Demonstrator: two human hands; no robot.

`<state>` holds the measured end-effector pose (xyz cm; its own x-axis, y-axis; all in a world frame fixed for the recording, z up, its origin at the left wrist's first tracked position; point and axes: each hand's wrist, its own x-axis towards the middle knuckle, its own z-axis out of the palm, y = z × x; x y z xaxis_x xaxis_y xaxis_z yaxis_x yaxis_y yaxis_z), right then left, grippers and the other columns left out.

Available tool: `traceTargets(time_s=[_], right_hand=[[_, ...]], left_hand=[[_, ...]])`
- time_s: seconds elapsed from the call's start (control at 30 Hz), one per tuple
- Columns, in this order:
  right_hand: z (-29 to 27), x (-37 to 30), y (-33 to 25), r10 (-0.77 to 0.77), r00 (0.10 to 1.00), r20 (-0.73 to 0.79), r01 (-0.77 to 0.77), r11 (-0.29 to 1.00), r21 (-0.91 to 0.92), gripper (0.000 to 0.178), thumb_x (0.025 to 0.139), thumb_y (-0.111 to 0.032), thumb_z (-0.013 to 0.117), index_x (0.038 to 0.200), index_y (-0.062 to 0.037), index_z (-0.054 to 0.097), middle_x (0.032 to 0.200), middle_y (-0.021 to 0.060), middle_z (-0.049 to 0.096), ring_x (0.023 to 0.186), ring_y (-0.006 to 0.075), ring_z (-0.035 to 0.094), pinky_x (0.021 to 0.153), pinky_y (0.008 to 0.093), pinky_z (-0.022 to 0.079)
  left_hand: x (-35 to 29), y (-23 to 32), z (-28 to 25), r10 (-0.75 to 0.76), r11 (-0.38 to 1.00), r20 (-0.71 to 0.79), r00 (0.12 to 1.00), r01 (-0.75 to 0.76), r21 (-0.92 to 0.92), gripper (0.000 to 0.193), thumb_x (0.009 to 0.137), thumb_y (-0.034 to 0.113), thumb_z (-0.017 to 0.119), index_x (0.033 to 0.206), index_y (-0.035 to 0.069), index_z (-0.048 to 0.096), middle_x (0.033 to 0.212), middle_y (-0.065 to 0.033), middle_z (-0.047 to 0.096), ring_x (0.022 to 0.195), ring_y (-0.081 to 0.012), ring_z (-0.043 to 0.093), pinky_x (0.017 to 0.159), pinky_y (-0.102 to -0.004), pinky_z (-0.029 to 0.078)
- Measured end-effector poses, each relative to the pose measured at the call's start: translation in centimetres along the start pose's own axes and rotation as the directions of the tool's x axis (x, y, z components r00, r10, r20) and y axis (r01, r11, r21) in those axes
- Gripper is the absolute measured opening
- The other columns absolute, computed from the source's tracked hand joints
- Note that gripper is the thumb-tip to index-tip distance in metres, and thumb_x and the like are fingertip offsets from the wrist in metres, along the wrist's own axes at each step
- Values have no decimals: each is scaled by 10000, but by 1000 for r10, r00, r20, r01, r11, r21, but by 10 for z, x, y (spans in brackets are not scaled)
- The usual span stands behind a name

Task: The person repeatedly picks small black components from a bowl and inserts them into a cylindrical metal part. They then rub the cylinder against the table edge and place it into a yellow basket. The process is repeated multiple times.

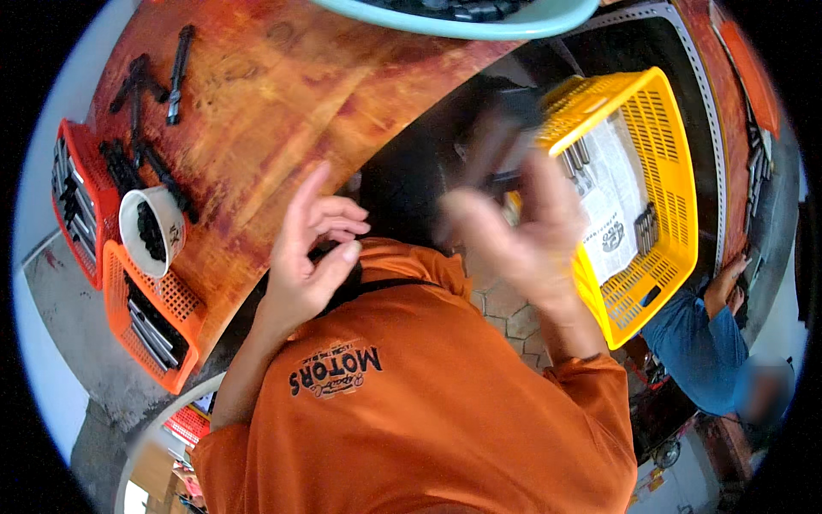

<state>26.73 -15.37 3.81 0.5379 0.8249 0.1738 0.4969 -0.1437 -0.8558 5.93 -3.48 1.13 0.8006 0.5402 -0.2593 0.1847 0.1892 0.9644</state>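
My left hand [312, 248] is raised near the wooden table's edge. Its fingers are loosely bent and apart from the thumb, and I see nothing held in it. My right hand [522, 227] is smeared by motion beside the yellow plastic basket [664, 197]. A dark, blurred shape [497, 146] shows just beyond its fingers; I cannot tell what it is or whether the hand holds it. Newspaper [612, 206] lines the yellow basket, with short metal tubes [576, 157] and a dark-grey bundle of rods [646, 230] on it.
The wooden table [257, 111] bears dark socket-like tools [178, 77] and a white tub [152, 231] of black parts. Red [86, 206] and orange [154, 317] baskets with metal rods stand at left, a pale blue basin [462, 26] at the far edge. Another person [698, 343] works at right.
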Motion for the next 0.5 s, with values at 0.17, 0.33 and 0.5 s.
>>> traceTargets(time_s=[0.17,0.33,0.5], right_hand=[[-94,-3,65,172,854,-492,-251,963,-99,220,825,-169,725,884,13,615,715,18,610,626,65,516,567,225,435],[-158,-32,168,289,888,-358,-431,796,-426,265,860,-214,673,943,29,608,731,104,630,645,145,565,608,286,462],[-124,-59,254,452,887,93,-240,624,-744,279,812,-257,654,800,7,564,810,235,617,775,415,610,683,476,485]], left_hand=[[-4,-7,-5,-74,997,-77,994,75,12,576,892,49,532,1414,2,295,1032,-101,583,899,-172,602,836,-297,475],[-9,-8,-6,-107,994,-113,988,110,23,479,907,25,520,1367,-5,389,990,-82,587,879,-150,593,819,-281,481],[-12,-11,-8,-116,993,-133,984,118,11,447,915,23,506,1351,-5,416,976,-73,592,872,-136,591,809,-275,492]])
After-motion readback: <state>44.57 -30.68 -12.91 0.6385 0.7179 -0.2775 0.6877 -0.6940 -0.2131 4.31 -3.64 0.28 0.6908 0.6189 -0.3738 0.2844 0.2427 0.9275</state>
